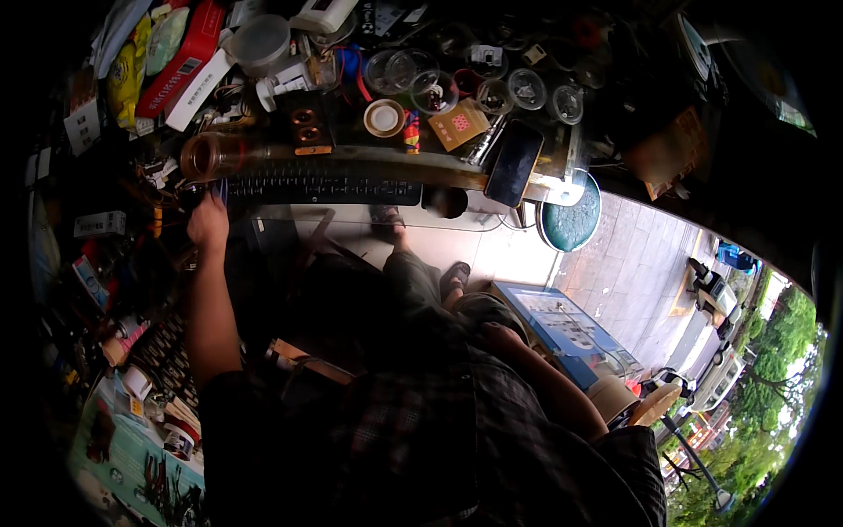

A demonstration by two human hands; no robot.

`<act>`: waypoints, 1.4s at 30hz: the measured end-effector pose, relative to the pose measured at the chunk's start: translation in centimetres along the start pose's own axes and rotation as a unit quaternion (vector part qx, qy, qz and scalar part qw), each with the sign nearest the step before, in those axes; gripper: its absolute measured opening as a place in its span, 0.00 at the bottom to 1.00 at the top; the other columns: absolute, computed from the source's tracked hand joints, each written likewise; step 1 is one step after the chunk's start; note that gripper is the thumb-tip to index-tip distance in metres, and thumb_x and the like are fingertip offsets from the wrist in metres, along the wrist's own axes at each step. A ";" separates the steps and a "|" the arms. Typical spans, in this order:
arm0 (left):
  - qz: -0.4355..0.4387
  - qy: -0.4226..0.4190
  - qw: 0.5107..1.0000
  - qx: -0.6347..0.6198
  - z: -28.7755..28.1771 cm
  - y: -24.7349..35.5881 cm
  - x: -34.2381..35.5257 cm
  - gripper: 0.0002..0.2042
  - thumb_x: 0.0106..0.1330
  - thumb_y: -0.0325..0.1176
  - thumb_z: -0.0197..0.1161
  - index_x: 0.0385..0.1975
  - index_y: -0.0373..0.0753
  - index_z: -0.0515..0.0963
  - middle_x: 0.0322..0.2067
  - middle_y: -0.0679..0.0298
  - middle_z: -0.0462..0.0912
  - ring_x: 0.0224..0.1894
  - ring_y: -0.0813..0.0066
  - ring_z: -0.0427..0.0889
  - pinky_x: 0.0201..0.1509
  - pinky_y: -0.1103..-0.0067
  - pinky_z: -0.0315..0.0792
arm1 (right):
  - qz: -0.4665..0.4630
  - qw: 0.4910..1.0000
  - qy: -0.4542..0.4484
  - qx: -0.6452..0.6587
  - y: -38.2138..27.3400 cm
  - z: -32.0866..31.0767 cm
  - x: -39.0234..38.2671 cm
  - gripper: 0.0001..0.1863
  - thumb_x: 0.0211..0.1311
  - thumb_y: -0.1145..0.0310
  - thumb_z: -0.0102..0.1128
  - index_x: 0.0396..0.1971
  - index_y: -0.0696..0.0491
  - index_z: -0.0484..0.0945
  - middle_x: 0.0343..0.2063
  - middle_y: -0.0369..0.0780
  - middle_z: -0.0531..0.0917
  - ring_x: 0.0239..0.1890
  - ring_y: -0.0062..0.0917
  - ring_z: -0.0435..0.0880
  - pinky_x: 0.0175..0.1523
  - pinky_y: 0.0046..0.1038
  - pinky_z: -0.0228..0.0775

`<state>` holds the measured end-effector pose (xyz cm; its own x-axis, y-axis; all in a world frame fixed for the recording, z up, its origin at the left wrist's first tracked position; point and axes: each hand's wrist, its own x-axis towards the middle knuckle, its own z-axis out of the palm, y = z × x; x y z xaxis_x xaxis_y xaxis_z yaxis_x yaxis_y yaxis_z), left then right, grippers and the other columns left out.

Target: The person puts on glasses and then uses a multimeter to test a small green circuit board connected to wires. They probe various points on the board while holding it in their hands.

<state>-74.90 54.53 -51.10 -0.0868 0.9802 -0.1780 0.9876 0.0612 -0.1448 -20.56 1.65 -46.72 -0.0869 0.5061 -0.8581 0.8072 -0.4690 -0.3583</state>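
My left hand (pixel 208 220) reaches forward to the left end of a black keyboard (pixel 325 186). Its fingers look closed around something dark, too dim and blurred to name. Just beyond it a see-through brownish jar (pixel 202 158) lies or stands at the desk edge; which, I cannot tell. My right hand (pixel 499 339) rests on my right thigh, its fingers mostly lost in shadow.
Several clear plastic cups (pixel 435 91) crowd the desk behind the keyboard. A dark phone (pixel 515 163) lies at the desk's right end, near a round green stool (pixel 571 215). A blue-edged display case (pixel 566 329) stands on my right. Cluttered shelves line my left.
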 end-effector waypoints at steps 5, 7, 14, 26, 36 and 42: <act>0.061 -0.042 0.993 -0.095 0.2 -6.1 -12.4 0.16 0.83 0.44 0.57 0.39 0.37 0.82 0.36 0.46 0.89 0.38 0.38 0.87 0.43 0.53 0.82 | 0.027 0.999 -0.019 0.042 -2.7 -2.2 -0.3 0.16 0.75 0.56 0.63 0.50 0.52 0.84 0.47 0.50 0.88 0.55 0.50 0.87 0.58 0.48 0.81; 0.049 -0.196 0.953 -0.224 -0.2 -6.6 -18.0 0.14 0.84 0.41 0.58 0.39 0.37 0.82 0.33 0.55 0.89 0.33 0.53 0.89 0.39 0.62 0.83 | -0.115 0.983 0.110 0.088 -2.8 -2.4 0.1 0.15 0.75 0.61 0.63 0.53 0.52 0.83 0.50 0.50 0.86 0.57 0.50 0.86 0.60 0.47 0.81; 0.301 -0.647 0.639 -0.286 -14.3 19.5 -30.0 0.13 0.86 0.37 0.57 0.52 0.36 0.85 0.37 0.63 0.89 0.33 0.75 0.89 0.38 0.78 0.84 | -0.251 0.908 0.285 0.176 -10.9 -12.3 -8.9 0.19 0.74 0.60 0.65 0.58 0.55 0.82 0.55 0.51 0.82 0.54 0.53 0.85 0.58 0.48 0.80; 0.481 -0.730 0.478 -0.090 -24.5 48.9 -48.1 0.18 0.81 0.29 0.64 0.66 0.33 0.79 0.45 0.64 0.87 0.43 0.81 0.87 0.47 0.80 0.82 | 0.041 0.804 0.458 0.376 3.0 3.0 -26.4 0.12 0.80 0.62 0.57 0.43 0.57 0.77 0.26 0.52 0.86 0.32 0.56 0.87 0.41 0.55 0.79; 0.594 -0.680 0.429 -0.043 -23.1 55.8 -65.1 0.08 0.87 0.33 0.57 0.52 0.35 0.73 0.40 0.59 0.90 0.41 0.78 0.87 0.47 0.79 0.80 | -0.124 0.290 0.561 0.765 3.6 16.6 -35.1 0.08 0.87 0.65 0.54 0.52 0.54 0.74 0.49 0.35 0.76 0.47 0.21 0.83 0.58 0.28 0.76; 0.647 -0.641 0.326 -0.254 -29.0 53.7 -75.1 0.07 0.88 0.29 0.51 0.58 0.36 0.66 0.40 0.47 0.89 0.36 0.67 0.91 0.42 0.75 0.86 | -0.015 0.406 0.666 0.626 3.4 19.4 -45.2 0.10 0.84 0.65 0.59 0.48 0.57 0.81 0.42 0.39 0.84 0.43 0.26 0.84 0.53 0.30 0.77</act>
<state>-11.55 -10.31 -17.28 0.7835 -0.6163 -0.0789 0.1732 0.0947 0.9803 -25.17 -36.87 -16.25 0.9798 0.0759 -0.1849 -0.1833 -0.0269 -0.9827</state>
